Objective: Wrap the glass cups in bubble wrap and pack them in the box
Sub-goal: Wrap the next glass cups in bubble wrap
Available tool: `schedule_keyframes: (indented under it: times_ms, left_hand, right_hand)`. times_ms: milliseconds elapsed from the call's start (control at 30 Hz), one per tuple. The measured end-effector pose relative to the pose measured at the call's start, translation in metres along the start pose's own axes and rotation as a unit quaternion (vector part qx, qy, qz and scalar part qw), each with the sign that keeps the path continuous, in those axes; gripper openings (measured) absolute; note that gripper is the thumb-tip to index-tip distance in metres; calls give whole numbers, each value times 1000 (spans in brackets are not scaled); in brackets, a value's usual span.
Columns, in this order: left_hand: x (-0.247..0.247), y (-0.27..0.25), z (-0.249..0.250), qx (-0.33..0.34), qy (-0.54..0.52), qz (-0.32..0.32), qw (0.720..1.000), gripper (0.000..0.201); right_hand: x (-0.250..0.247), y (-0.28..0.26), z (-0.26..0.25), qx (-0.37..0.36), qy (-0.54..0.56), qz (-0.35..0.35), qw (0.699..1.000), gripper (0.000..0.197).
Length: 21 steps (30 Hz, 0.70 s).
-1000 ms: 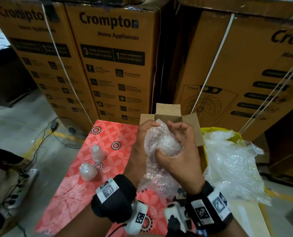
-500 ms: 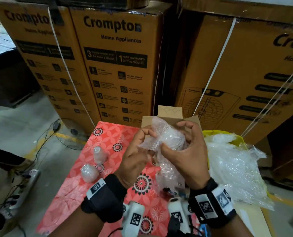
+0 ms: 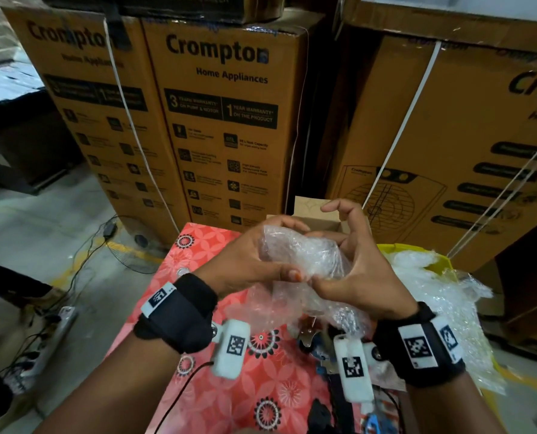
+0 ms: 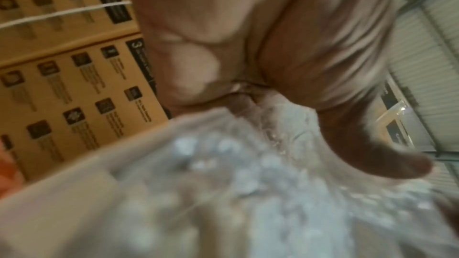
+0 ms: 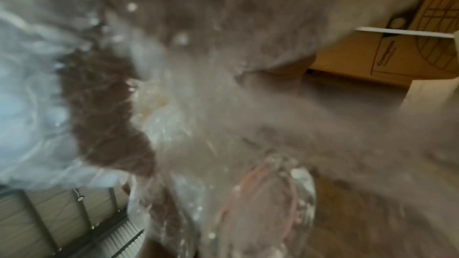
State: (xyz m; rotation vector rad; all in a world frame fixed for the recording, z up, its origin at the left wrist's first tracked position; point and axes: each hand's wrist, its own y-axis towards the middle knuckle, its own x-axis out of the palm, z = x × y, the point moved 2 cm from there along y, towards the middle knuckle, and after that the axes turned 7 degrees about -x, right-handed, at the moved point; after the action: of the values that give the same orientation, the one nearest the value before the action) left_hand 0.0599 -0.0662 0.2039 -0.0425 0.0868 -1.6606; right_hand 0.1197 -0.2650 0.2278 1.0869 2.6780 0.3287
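The left hand (image 3: 245,261) curls round the left side of a glass cup (image 3: 295,255) half-swathed in bubble wrap (image 3: 323,305), thumb pressed across the front. The right hand (image 3: 355,274) cups the bundle's other side, thumb on the wrap and forefinger lifted free. The cup is held between the two, with the wrap's loose tail hanging below. Glass under slick, soft film is likely light, brittle and prone to slide; a grip round the padded middle looks safest. Just beyond the hands stands the open box (image 3: 317,214). Under them lies a red patterned worktop (image 3: 204,245). To the right of the right hand sits heaped spare wrap (image 3: 442,289). Tall cartons (image 3: 223,120) wall the room behind.
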Motion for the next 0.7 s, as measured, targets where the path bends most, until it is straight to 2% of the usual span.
schedule_keyframes:
  times_ms: [67, 167, 267, 433, 600, 700]
  left_hand:
    - [4, 1, -2, -2, -22, 13, 1000, 73]
    - [5, 0, -4, 10, -49, 33, 998, 76]
    - [1, -2, -8, 4, -91, 97, 991, 67]
    - [9, -6, -8, -39, -173, 142, 974, 59]
    - [19, -7, -14, -70, -265, 162, 948, 47]
    - [24, -10, -14, -86, -248, 178, 948, 31]
  right_hand:
    - [-2, 2, 1, 11, 7, 1, 1000, 93]
    - [-4, 4, 6, 18, -7, 17, 1000, 94]
    - [-6, 7, 14, 53, -6, 58, 997, 98]
    - [1, 6, 21, 81, 78, 57, 992, 53]
    - [12, 6, 22, 33, 61, 118, 991, 48]
    - [17, 7, 30, 14, 69, 153, 986, 46]
